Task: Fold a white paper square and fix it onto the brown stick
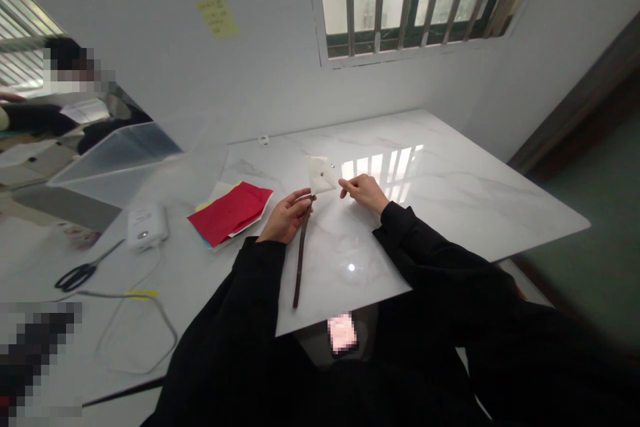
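My left hand (286, 219) has its thumb and fingers closed round the upper end of a dark brown stick. The stick belongs to what looks like a paper pinwheel (317, 180), with a white folded square head and a small dark dot at its middle. From my grip the stick (300, 260) slants down towards the table's front edge. To the right of the white paper, my right hand (367, 192) hovers with loosely curled fingers. A small gap shows between its fingertips and the paper, and I see nothing held in it.
A stack of coloured paper (230, 215), red on top, lies left of my hands. Farther left are black scissors (77, 276), a white device (147, 225) with a cable, and a clear plastic panel (120, 153). Another person (65, 113) sits beyond it. The marble-patterned table (475, 213) meets the wall.
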Motion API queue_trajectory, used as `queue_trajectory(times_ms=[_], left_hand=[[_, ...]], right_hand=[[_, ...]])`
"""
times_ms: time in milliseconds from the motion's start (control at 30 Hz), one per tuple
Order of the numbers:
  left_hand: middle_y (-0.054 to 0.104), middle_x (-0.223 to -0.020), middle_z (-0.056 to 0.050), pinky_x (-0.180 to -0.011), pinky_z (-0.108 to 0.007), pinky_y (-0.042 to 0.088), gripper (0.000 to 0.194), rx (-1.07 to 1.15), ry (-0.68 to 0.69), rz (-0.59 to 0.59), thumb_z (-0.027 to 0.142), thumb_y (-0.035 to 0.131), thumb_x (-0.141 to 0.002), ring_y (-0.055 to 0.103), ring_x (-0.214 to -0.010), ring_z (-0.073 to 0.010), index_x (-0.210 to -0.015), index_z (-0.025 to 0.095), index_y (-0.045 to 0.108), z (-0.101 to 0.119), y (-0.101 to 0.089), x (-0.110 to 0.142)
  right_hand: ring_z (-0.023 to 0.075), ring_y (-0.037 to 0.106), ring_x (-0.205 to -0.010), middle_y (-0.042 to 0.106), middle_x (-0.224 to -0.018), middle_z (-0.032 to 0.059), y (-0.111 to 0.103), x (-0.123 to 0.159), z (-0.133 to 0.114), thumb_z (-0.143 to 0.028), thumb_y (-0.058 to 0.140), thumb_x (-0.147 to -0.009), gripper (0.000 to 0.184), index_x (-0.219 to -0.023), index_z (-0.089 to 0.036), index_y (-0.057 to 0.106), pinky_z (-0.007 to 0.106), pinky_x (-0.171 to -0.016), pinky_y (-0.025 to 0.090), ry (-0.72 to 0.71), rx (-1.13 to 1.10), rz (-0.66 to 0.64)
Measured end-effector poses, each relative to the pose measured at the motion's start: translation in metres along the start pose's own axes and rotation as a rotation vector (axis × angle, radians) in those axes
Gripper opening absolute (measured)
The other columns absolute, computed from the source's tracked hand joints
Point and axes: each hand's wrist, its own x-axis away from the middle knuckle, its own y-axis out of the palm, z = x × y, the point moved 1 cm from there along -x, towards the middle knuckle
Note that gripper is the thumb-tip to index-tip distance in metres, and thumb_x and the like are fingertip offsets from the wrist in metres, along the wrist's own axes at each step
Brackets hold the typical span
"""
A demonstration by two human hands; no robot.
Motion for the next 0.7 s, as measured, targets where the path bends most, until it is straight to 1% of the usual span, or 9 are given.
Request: queue_trajectory(times_ms=[267, 700], left_hand=[[0.076, -0.101, -0.009, -0.068, -0.022, 0.055, 0.045, -0.006, 0.004, 0.0, 0.018, 0.087, -0.071, 0.066, -0.071, -0.0105, -0.112, 0.015, 0.071, 0.001, 0.0009, 0.0015], [0.076, -0.099, -0.007, -0.069, -0.021, 0.055, 0.043, -0.001, -0.016, 0.008, 0.016, 0.085, -0.072, 0.066, -0.07, -0.0097, -0.113, 0.014, 0.071, 0.0022, 0.0031, 0.0026]], right_hand=[[0.0117, 0.048, -0.054, 0.057, -0.055, 0.0002, 0.0008, -0.0003, 0.0015, -0.044, 0.055, -0.101, 0.045, -0.081, -0.016, 0.083, 0.028, -0.064, 0.032, -0.025, 0.009, -0.001], [0.0119, 0.047, -0.055, 0.051, -0.052, -0.0012, 0.0022, -0.0013, 0.0024, -0.043, 0.055, -0.1, 0.043, -0.079, -0.016, 0.083, 0.027, -0.064, 0.031, -0.047, 0.025, 0.002]])
